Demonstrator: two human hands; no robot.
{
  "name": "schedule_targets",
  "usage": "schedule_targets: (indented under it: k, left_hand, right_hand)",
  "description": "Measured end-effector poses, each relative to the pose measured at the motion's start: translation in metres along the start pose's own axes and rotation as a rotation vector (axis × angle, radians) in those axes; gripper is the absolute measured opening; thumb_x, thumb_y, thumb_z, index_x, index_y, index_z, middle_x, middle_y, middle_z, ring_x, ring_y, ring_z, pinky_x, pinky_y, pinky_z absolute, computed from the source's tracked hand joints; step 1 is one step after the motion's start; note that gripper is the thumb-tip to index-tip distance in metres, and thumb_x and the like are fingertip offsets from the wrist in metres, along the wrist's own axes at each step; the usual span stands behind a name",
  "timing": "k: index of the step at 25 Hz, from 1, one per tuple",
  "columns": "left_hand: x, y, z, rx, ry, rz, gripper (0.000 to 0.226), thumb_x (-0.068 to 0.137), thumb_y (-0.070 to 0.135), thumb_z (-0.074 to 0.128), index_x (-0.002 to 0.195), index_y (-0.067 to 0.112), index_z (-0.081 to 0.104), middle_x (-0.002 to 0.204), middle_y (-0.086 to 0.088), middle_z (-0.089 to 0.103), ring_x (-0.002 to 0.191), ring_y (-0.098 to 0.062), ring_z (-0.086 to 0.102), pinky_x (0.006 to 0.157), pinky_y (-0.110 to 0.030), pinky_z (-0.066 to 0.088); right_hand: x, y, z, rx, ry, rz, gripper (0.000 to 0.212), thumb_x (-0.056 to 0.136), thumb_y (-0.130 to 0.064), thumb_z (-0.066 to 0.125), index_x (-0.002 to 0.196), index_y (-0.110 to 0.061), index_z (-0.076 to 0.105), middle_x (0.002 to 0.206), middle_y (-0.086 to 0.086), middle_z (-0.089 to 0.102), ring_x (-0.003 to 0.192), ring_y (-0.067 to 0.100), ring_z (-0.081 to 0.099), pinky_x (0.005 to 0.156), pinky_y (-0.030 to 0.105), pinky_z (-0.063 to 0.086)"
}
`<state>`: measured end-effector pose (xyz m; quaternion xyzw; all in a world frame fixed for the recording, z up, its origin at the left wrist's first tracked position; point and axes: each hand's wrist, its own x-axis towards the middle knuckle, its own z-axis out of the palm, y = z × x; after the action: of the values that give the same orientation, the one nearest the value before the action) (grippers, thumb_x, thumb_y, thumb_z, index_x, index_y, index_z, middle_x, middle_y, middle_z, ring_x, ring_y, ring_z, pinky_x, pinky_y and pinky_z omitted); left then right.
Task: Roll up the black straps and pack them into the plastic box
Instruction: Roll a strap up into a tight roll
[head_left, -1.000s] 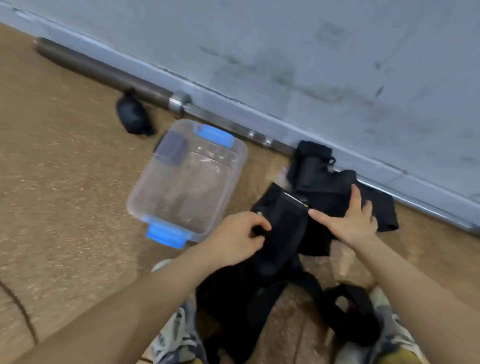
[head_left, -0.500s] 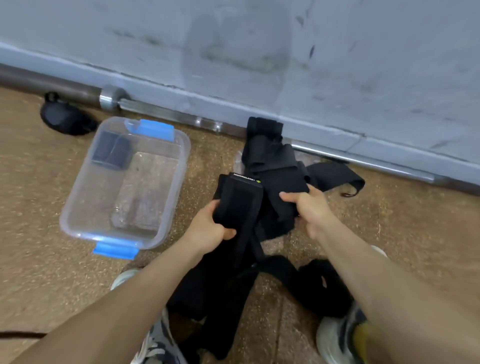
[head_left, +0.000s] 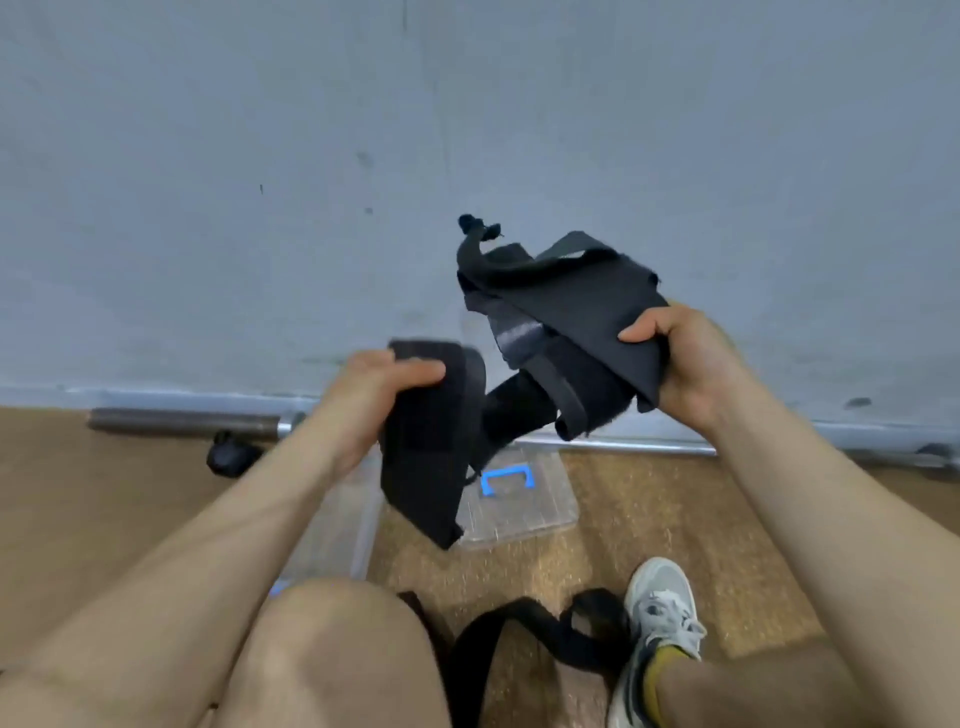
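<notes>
The left hand (head_left: 374, 400) grips the top end of a wide black strap (head_left: 421, 457), fingers curled over its edge. The strap's long axis runs downward from the hand, and its free end points at the floor. The right hand (head_left: 685, 364) clutches a bunched strap bundle (head_left: 571, 312), whose knotted tail points up toward the wall. The plastic box (head_left: 358, 530) sits on the floor below the left forearm. A clear lid (head_left: 524, 514) lies below the gap between the hands.

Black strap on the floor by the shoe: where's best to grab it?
Pinch the strap from above at its middle curve, probably: that stretch lies bare on the floor, while one end is hidden behind the knee and the other bunches against the shoe.
</notes>
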<state>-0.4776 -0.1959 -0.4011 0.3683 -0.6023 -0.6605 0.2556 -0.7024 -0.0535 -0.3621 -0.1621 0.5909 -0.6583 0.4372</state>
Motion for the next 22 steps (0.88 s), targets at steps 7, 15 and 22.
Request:
schedule_targets:
  k: [7, 15, 22]
  left_hand:
    - [-0.066, 0.108, 0.045, 0.114, 0.036, 0.333, 0.028, 0.043, 0.022, 0.062, 0.063, 0.006, 0.052, 0.055, 0.001, 0.047, 0.053, -0.015, 0.047, 0.05, -0.021, 0.033]
    - [-0.088, 0.023, 0.082, 0.198, -0.188, 0.11, 0.024, 0.056, 0.001, 0.051, 0.04, 0.019, 0.05, 0.046, 0.013, 0.049, 0.044, 0.0, 0.046, 0.044, -0.012, 0.035]
    - [-0.092, -0.017, 0.072, 0.308, -0.285, 0.147, 0.011, 0.065, 0.03, 0.07, 0.074, 0.032, 0.076, 0.11, 0.002, 0.064, 0.106, -0.014, 0.061, 0.092, -0.034, 0.048]
  right_hand:
    - [-0.045, -0.017, -0.019, -0.835, -0.073, 0.142, 0.053, 0.097, -0.06, 0.044, 0.14, -0.029, 0.049, 0.143, -0.001, 0.052, 0.127, 0.024, 0.05, 0.099, 0.043, 0.042]
    - [-0.047, 0.029, 0.015, -0.048, -0.377, 0.237, 0.043, 0.09, -0.033, 0.067, 0.12, -0.003, 0.066, 0.117, 0.014, 0.07, 0.1, 0.027, 0.07, 0.084, 0.041, 0.057]
    - [-0.039, 0.047, 0.027, -0.025, -0.212, 0.118, 0.01, 0.087, -0.006, 0.07, 0.096, -0.005, 0.071, 0.091, 0.014, 0.073, 0.081, 0.026, 0.07, 0.073, 0.035, 0.059]
